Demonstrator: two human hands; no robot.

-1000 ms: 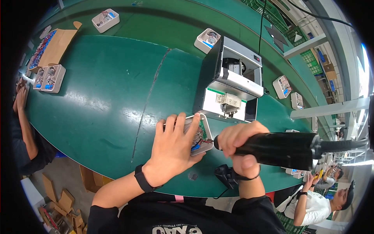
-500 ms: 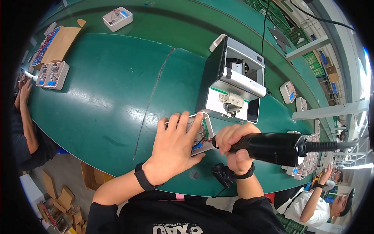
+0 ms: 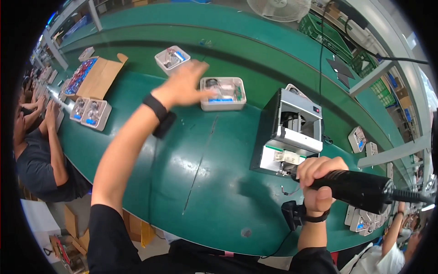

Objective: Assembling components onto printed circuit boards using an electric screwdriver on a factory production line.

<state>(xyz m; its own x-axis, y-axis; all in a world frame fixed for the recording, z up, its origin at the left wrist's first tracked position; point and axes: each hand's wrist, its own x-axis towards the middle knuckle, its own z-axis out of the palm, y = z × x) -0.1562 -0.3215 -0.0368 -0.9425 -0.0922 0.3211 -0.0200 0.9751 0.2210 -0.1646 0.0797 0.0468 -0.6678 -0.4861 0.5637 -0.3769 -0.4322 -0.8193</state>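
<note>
My left hand (image 3: 182,86) is stretched to the far side of the table, blurred, its fingers spread with nothing in them. Just right of it sits an open white plastic case (image 3: 223,107) with wires, a blue part and a bit of green board inside. Another such case (image 3: 165,66) lies behind my fingers, partly covered by them. My right hand (image 3: 319,182) is wrapped round a black corded electric screwdriver (image 3: 358,189), held level. Its front end is by the front of a black and grey screw feeder (image 3: 269,141); whether they touch is hidden.
On the left are an open cardboard box (image 3: 102,77) of red and blue parts and a pair of filled cases (image 3: 102,123). More cases (image 3: 358,139) stand right of the feeder. A small wire piece (image 3: 289,191) lies before it. Co-workers sit at both sides.
My left hand has let go of the case, which now stands farther away, and lifted up and left. My right hand has brought the screwdriver to the feeder's front. The view has shifted.
</note>
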